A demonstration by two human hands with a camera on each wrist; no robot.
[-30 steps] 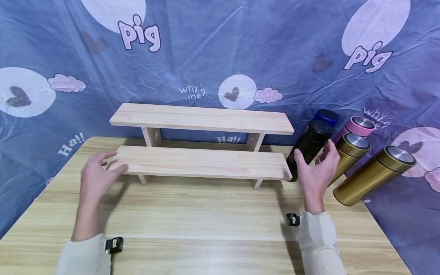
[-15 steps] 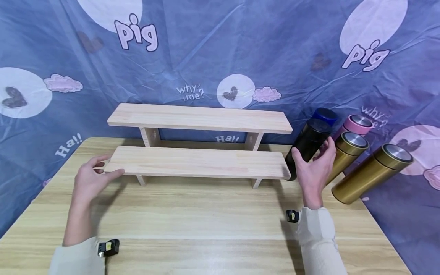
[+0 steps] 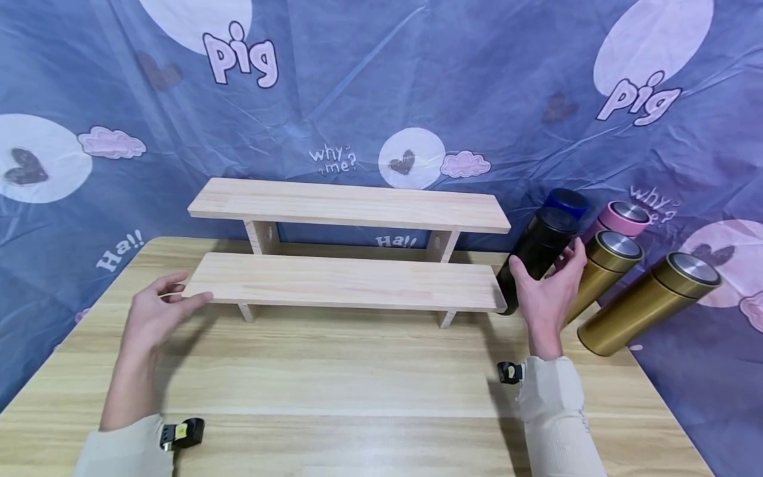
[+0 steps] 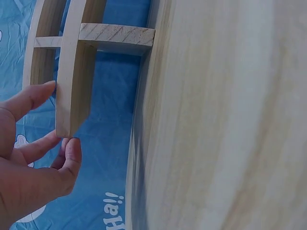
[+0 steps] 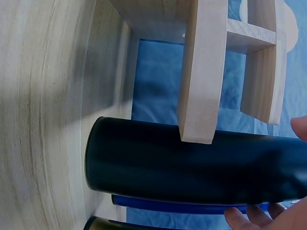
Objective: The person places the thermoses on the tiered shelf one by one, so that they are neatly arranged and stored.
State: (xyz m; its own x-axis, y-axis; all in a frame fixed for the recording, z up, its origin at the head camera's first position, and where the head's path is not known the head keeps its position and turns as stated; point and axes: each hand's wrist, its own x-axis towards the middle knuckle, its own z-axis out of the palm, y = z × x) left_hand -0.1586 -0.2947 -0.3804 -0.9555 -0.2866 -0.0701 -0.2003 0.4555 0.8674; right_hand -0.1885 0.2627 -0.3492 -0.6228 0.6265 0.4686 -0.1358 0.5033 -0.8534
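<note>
My left hand (image 3: 152, 318) is at the left end of the lower wooden shelf board (image 3: 346, 281). In the left wrist view, one fingertip lies against the board's face and others meet its end; the fingers do not wrap it. My right hand (image 3: 547, 298) reaches around a black thermos bottle (image 3: 539, 248), thumb on one side, fingers on the other. Along its lower edge the right wrist view has the fingers (image 5: 235, 215) close to the black thermos (image 5: 192, 165); a firm grip is not evident. The thermos stands by the board's right end.
Behind the black thermos stands a blue bottle (image 3: 566, 202). To its right are a pink thermos (image 3: 620, 218) and two gold thermoses (image 3: 610, 255), (image 3: 646, 305). An upper shelf board (image 3: 352, 205) runs behind the lower one, on a wooden table (image 3: 357, 377) before a blue cloth (image 3: 334, 79).
My left hand has slid left, its fingers drawing off the board's top. My right hand has shifted slightly toward the black thermos and around it. The shelf and bottles stay in place.
</note>
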